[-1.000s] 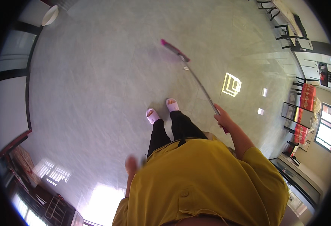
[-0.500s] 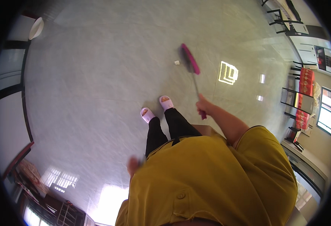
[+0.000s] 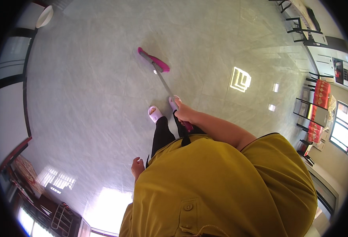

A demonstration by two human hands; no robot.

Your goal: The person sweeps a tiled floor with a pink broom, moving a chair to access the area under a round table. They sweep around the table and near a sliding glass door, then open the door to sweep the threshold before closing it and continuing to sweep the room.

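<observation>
My right hand (image 3: 185, 113) is wrapped round the grip of a broom (image 3: 165, 85), in front of my waist. Its grey handle slants up and left to a head with magenta bristles (image 3: 162, 64), resting on the floor ahead of my feet. Beside the handle's lower end, close to the bristles, lies a small white scrap (image 3: 155, 72). At my left side hangs my left hand (image 3: 137, 167), its fingers loosely bent and apart, with nothing seen in it.
I stand on a glossy grey tiled floor (image 3: 87, 87) in lilac slippers (image 3: 154, 113). Chairs (image 3: 311, 112) and a table with a red cloth (image 3: 320, 94) line the right side. A white basin (image 3: 44, 16) is at the far left, and a dark wooden rack (image 3: 62, 217) at the lower left.
The broom has swept from right to left across the floor, my right hand moving left with it. The white scrap now lies farther left. My left hand remains by my side.
</observation>
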